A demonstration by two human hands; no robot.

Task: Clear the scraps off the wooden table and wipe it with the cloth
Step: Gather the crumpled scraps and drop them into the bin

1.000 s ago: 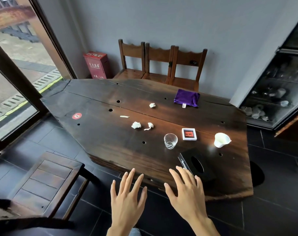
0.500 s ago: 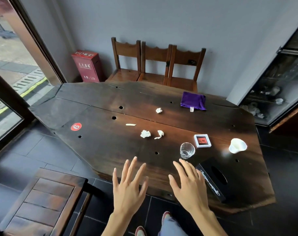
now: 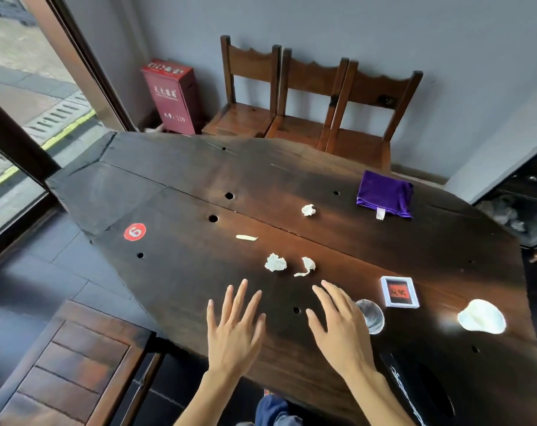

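Observation:
Several white paper scraps lie on the dark wooden table [image 3: 181, 272]: a crumpled ball [image 3: 275, 262], a twisted piece [image 3: 307, 266], a thin strip [image 3: 246, 237] and a small ball [image 3: 308, 210] farther back. A folded purple cloth [image 3: 385, 194] rests at the far right side. My left hand [image 3: 233, 330] and my right hand [image 3: 341, 330] hover over the near edge, fingers spread, holding nothing, a short way in front of the two nearest scraps.
A clear glass [image 3: 370, 315] stands just right of my right hand, with a small framed red card [image 3: 399, 292], a white cup [image 3: 481, 316] and a black tissue box [image 3: 421, 392] beyond. Three wooden chairs [image 3: 310, 103] line the far side; a wooden bench [image 3: 67, 370] sits at near left.
Both open hands have moved forward from beyond the table's near edge to over its surface, closer to the scraps; the view has moved in nearer the table.

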